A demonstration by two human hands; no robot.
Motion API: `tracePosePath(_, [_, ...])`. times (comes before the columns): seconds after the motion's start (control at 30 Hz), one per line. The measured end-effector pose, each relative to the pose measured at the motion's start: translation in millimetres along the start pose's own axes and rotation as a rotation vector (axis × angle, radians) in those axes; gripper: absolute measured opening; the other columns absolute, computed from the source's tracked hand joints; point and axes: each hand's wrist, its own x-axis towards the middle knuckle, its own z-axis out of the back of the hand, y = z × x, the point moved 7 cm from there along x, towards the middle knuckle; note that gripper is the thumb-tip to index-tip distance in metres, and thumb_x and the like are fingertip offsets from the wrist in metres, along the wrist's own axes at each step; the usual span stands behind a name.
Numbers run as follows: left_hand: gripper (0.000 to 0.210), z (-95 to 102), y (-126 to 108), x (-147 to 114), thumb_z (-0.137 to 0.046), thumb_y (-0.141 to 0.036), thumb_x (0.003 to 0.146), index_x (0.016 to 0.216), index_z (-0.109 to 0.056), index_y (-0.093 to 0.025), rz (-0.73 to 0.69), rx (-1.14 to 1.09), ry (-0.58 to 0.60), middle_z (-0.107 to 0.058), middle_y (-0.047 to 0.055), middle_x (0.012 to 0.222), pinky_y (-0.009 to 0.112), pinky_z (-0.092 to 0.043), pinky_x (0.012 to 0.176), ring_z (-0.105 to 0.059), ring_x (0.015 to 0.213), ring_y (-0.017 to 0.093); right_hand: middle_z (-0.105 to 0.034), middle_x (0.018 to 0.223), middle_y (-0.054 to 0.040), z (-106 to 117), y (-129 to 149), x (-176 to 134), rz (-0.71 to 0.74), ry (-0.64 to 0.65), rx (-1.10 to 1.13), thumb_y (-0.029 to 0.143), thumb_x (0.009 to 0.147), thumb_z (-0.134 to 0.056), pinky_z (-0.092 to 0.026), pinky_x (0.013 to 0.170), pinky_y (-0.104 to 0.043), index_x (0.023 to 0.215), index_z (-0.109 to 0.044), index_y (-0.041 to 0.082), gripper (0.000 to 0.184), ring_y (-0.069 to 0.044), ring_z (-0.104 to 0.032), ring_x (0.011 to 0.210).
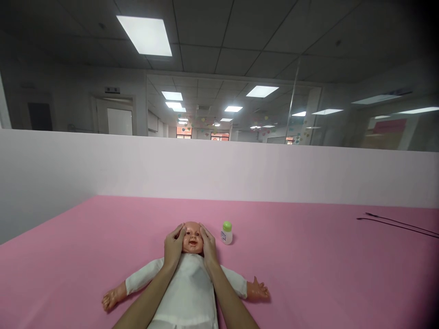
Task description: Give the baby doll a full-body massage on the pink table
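A baby doll (192,240) in a white long-sleeved gown lies on its back, arms spread to both sides. My left hand (174,246) cups one side of its head, thumb along the cheek and temple. On the opposite side, my right hand (208,242) presses against the head in the same way. The doll's face shows between my two thumbs, while its ears and the back of its head are hidden. Just right of my right hand stands a small clear bottle (226,236) with a green cap and a printed label.
The doll and bottle rest on a pink table surface (308,265). A low white wall (219,169) runs along the far side, with glass above it. Two thin dark cords (398,224) lie at the right edge.
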Motion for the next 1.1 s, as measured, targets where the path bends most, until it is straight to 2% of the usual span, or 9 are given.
tracePosePath(0.13, [0.041,-0.9,-2.5,-1.6,-0.062,-0.051,0.093,0.111,-0.079,-0.018,-0.012,0.001,0.015,-0.074,0.009,0.125,0.046,-0.045,0.114,-0.064,0.127,0.031,-0.067,0.137,-0.0096,-1.2,4.6,-3.6,0.002,-0.007,0.0,0.056,0.074,-0.078,-0.039,0.119,-0.041,0.117,-0.077,0.018,0.057,-0.03,-0.056,0.136])
tracePosePath(0.33, [0.048,-0.3,2.3,0.8,-0.078,-0.046,0.082,0.12,-0.076,-0.016,0.045,-0.004,-0.01,-0.071,0.012,0.13,0.045,-0.045,0.114,-0.064,0.127,0.031,-0.067,0.137,-0.0098,-4.2,4.3,-6.5,-0.041,0.013,0.03,0.051,0.065,-0.086,-0.045,0.114,-0.042,0.119,-0.076,0.019,0.064,-0.032,-0.058,0.133])
tracePosePath(0.43, [0.045,0.0,6.9,2.8,-0.078,-0.047,0.082,0.115,-0.077,-0.017,0.038,-0.035,-0.013,-0.072,0.012,0.128,0.046,-0.044,0.115,-0.065,0.126,0.031,-0.068,0.135,-0.0104,-0.5,2.7,-2.3,-0.008,-0.012,-0.009,0.056,0.067,-0.082,-0.044,0.115,-0.042,0.116,-0.078,0.018,0.062,-0.032,-0.058,0.133])
tracePosePath(0.57, [0.049,-3.5,15.2,4.3,-0.069,-0.055,0.087,0.116,-0.077,-0.016,0.017,-0.103,0.027,-0.07,0.012,0.132,0.046,-0.042,0.117,-0.061,0.131,0.031,-0.068,0.135,-0.0111,1.4,2.8,1.3,0.042,-0.032,-0.099,0.066,0.072,-0.071,-0.045,0.114,-0.041,0.115,-0.078,0.018,0.065,-0.031,-0.059,0.132])
tracePosePath(0.7, [0.063,-7.8,18.5,0.3,-0.052,-0.061,0.094,0.133,-0.066,-0.014,0.024,-0.102,0.087,-0.059,0.014,0.147,0.044,-0.036,0.122,-0.052,0.14,0.028,-0.072,0.13,-0.0125,0.8,18.1,-6.8,0.088,-0.071,-0.194,0.073,0.074,-0.065,-0.044,0.113,-0.044,0.11,-0.078,0.017,0.068,-0.033,-0.061,0.128])
tracePosePath(0.83, [0.071,-7.4,1.6,-15.4,-0.05,-0.061,0.095,0.151,-0.049,-0.018,-0.063,0.136,0.229,-0.036,0.01,0.164,0.044,-0.023,0.128,-0.031,0.153,0.026,-0.077,0.116,-0.0131,0.7,43.6,-26.8,0.141,-0.08,-0.318,0.072,0.077,-0.064,-0.042,0.113,-0.049,0.098,-0.08,0.02,0.058,-0.037,-0.066,0.117])
tracePosePath(0.93, [0.078,-1.4,-12.5,-29.2,-0.062,-0.056,0.09,0.156,-0.041,-0.019,-0.142,0.281,0.303,-0.035,0.01,0.165,0.046,-0.027,0.126,-0.032,0.153,0.029,-0.073,0.127,-0.0102,-1.9,51.8,-43.2,0.185,0.015,-0.434,0.065,0.082,-0.066,-0.041,0.115,-0.046,0.112,-0.078,0.023,0.053,-0.035,-0.063,0.125])
tracePosePath(1.03, [0.089,4.9,-16.2,-34.6,-0.076,-0.049,0.08,0.156,-0.041,-0.018,-0.156,0.272,0.3,-0.039,0.013,0.163,0.046,-0.033,0.123,-0.037,0.15,0.032,-0.063,0.142,-0.0096,0.7,44.2,-54.2,0.194,0.088,-0.474,0.053,0.077,-0.076,-0.042,0.116,-0.046,0.135,-0.067,0.022,0.067,-0.034,-0.058,0.134])
tracePosePath(1.1, [0.093,5.3,-13.5,-33.9,-0.081,-0.042,0.074,0.155,-0.042,-0.018,-0.154,0.225,0.302,-0.041,0.013,0.161,0.045,-0.036,0.122,-0.039,0.149,0.032,-0.06,0.145,-0.0088,4.3,37.0,-56.8,0.201,0.105,-0.464,0.047,0.075,-0.08,-0.044,0.116,-0.046,0.142,-0.06,0.022,0.074,-0.033,-0.056,0.136])
